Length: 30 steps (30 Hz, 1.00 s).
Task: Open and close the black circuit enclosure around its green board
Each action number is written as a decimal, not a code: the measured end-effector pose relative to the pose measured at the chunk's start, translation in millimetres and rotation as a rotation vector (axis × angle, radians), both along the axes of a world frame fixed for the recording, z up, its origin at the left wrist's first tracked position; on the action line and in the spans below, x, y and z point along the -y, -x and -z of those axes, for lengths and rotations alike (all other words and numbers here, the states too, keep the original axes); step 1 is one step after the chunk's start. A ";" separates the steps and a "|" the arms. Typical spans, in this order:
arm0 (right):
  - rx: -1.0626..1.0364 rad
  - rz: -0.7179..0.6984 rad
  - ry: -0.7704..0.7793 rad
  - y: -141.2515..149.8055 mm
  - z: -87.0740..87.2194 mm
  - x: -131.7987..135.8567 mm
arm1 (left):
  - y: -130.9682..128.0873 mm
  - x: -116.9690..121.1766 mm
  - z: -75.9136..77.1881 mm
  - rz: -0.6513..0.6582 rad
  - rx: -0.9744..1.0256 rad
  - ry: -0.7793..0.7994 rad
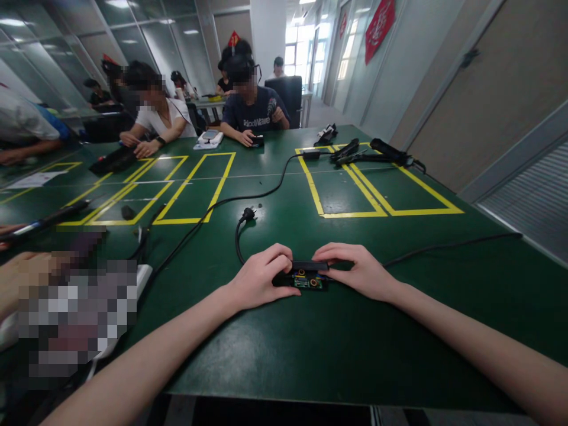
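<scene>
Case (310,266), oblong, black, apparently hard plastic: open toward the wearer, in front at mid-table, between both hands; at or just above the dark-green, smooth tabletop (248,355), contact not readable. Exposed within: green rectangular circuit board (307,281) with copper-coloured ring coils.

Left hand (261,275): fingers bent narrowly around left end of case, forefinger curled against upper part, thumb stretched along lower edge beside board. Right hand (357,272): thumb and fingertips in narrow pinch at right end. Exact pad contact on left: partly hidden.

Handling, as judged: probably light, a fingertip load only. Shell: likely stiff, rather slick, with little give. Board: likely the fragile part, with coils and solder joints at risk under thumb pressure.

Thin round black cable (444,245): off to the right from behind right hand. Black flexible cord (237,241) with moulded black plug (248,215): beyond left hand. Joins to case: hidden. Both probably springy, enough to twist so light a body.

Best hold: short ends and outer long edges of shell, thumbs clear of coils. Poor hold: board face, or cable alone.
</scene>
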State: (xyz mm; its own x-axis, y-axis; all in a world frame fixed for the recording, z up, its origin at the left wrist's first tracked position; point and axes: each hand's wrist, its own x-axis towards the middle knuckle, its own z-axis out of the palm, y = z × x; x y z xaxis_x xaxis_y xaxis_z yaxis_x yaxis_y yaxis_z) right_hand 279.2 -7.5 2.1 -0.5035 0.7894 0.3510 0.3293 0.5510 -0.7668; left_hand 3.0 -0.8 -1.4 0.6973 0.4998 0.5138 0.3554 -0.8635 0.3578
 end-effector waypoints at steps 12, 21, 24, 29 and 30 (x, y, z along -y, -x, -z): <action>0.075 -0.071 -0.003 -15.7 -6.8 -1.2 | 0.7 2.1 0.0 0.030 0.002 0.003; 0.047 -0.163 -0.084 -14.4 -9.8 1.2 | -0.5 2.3 -1.9 0.000 -0.016 0.087; 0.072 -0.171 -0.125 -14.9 -7.5 1.8 | -1.1 1.0 -0.4 0.019 -0.029 0.106; 0.138 -0.185 -0.209 -13.5 -3.2 2.4 | -2.1 0.6 0.6 0.034 -0.016 0.091; 0.154 -0.189 -0.223 -12.5 -2.8 2.5 | -2.4 0.8 0.2 0.038 -0.017 0.088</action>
